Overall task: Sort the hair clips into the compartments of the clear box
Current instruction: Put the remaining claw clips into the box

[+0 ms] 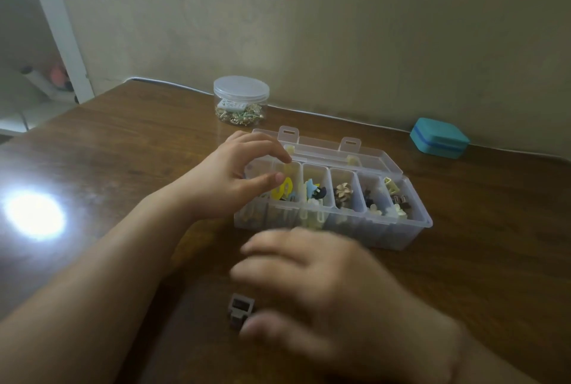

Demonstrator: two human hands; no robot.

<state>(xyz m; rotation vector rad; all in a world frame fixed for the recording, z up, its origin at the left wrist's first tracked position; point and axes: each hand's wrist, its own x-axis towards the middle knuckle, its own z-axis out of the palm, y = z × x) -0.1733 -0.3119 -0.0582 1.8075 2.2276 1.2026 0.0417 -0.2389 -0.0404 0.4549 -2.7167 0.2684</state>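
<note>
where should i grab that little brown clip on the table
Pinch the brown clip across its two short side walls, coming straight down from above. It lies flat on the table, boxy, sides exposed, just beyond the blurred right hand fingers.

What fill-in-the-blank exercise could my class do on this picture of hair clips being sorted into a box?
1. The box lies with its lid ____.
2. The round jar behind the box wears a ____.
3. On the table before the box lies a loose brown ____, beside the blurred right hand.
4. The left hand hovers over the box's ____ end.

Missing words: open; lid; clip; left
</note>
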